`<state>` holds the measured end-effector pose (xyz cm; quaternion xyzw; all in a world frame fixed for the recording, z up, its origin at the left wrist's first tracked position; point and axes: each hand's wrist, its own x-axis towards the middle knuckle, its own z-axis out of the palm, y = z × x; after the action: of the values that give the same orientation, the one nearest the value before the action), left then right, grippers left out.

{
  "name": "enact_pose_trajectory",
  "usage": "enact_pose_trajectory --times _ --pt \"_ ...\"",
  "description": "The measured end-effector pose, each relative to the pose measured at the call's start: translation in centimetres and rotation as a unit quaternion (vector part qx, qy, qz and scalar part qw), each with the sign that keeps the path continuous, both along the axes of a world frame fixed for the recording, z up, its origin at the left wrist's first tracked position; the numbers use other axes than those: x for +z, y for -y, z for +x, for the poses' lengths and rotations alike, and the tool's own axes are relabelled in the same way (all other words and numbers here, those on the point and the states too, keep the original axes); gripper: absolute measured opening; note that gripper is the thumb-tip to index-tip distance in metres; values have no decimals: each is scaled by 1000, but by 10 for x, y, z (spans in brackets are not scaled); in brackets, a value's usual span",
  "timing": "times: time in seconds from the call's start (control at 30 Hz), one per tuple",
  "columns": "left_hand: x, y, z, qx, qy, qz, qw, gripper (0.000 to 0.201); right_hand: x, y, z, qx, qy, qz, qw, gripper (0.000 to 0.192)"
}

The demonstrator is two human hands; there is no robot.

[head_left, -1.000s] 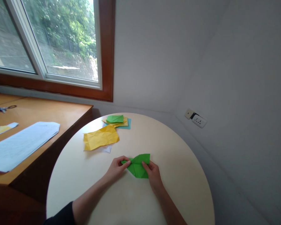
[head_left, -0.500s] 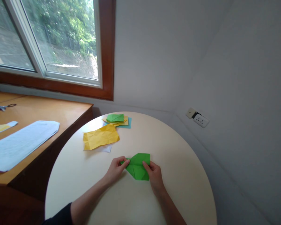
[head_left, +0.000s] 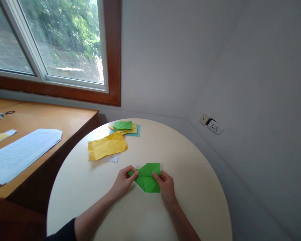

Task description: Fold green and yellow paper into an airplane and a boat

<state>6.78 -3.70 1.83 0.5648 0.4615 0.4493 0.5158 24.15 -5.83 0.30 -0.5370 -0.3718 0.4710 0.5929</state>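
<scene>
Between my two hands is a folded sheet of green paper [head_left: 147, 182], creased along its middle and narrowing to a point on the left. My left hand [head_left: 125, 179] pinches that narrow end between thumb and fingers. On the right side, my right hand [head_left: 166, 185] grips the wide edge, thumb on top and fingers behind the paper. The green paper is over the near half of a round white table [head_left: 190, 174]; whether it rests on the surface I cannot tell.
Crumpled yellow paper [head_left: 107, 146] lies on the table's left over a white sheet [head_left: 113, 158]. Behind it is a stack with folded green paper [head_left: 122, 125] on top. A wooden desk [head_left: 72, 115] at left bears papers [head_left: 25, 152] and scissors [head_left: 0, 115]. A wall socket [head_left: 215, 127] is right.
The whole view has shifted very slightly. Both hands keep the same hold on the green paper, with no clear movement of it.
</scene>
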Motion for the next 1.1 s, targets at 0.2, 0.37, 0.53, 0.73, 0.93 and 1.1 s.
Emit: enact_pose_trajectory --times 0.2,0.37,0.53,0.73,0.93,1.1 --pt "-3 0 0 4 -9 2 1000 30 -1 -1 0 -8 -14 2 1000 36" --pt "-10 -1 0 6 -6 18 1000 28 0 -1 0 -12 -25 1 1000 35" --pt "-11 -2 0 9 -9 18 1000 29 1 0 0 -13 -34 1 999 34" --pt "-8 -3 0 -2 -1 -1 1000 31 0 -1 2 -19 -41 3 999 35" --pt "-8 -5 0 -61 73 -47 994 33 -6 -7 7 -48 -57 10 997 35" --pt "-14 -10 0 -55 97 -57 992 35 -11 -10 8 0 -71 14 997 34"
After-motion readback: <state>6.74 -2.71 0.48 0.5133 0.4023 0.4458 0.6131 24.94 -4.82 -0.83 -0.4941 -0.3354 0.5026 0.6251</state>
